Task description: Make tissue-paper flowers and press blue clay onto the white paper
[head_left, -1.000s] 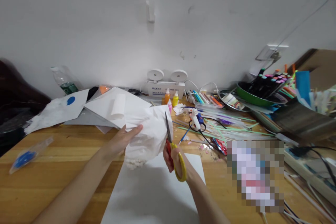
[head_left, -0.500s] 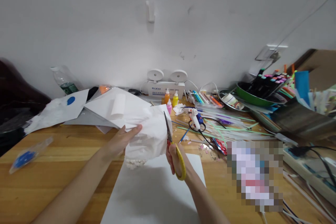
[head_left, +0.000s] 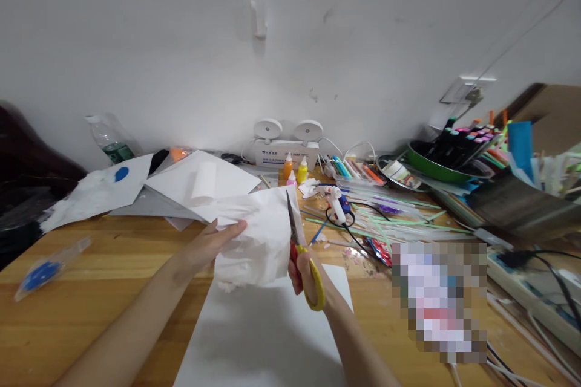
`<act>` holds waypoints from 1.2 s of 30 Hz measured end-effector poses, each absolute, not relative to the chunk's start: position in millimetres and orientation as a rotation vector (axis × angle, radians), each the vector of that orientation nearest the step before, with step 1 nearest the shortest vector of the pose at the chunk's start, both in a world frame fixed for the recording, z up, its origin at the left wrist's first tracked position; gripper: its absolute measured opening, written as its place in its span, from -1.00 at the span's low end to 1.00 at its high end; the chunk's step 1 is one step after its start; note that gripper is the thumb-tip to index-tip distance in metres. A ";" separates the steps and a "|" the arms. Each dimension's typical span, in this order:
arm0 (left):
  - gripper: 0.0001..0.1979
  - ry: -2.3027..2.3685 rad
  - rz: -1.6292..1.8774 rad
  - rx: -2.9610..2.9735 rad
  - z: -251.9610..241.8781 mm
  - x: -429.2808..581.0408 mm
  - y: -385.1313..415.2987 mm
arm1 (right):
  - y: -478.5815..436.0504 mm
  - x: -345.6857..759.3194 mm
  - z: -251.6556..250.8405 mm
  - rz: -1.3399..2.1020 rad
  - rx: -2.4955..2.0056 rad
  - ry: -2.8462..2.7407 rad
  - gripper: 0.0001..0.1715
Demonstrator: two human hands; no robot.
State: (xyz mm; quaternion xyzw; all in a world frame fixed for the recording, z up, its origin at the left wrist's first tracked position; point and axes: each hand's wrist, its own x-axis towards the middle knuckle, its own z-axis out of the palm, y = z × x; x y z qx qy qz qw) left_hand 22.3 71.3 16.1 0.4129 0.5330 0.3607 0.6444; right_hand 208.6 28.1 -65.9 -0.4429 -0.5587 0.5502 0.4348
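White paper [head_left: 261, 242], pinched in the left hand [head_left: 221, 238], could tear if scissors [head_left: 298, 242] gripped by the right hand [head_left: 307, 274] twist.

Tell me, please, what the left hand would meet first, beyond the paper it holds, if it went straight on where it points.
Probably the scissors in the right hand, near the right edge of the white paper; the depth is unclear.

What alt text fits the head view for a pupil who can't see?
The left hand holds wrinkled white paper while the right hand holds red-and-yellow scissors near its right edge, partly over a white sheet on a wooden table.
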 end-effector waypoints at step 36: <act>-0.67 1.133 0.776 0.992 14.1 21.3 69.4 | 27.0 213.1 -62.4 1.386 -0.983 -1.522 -0.20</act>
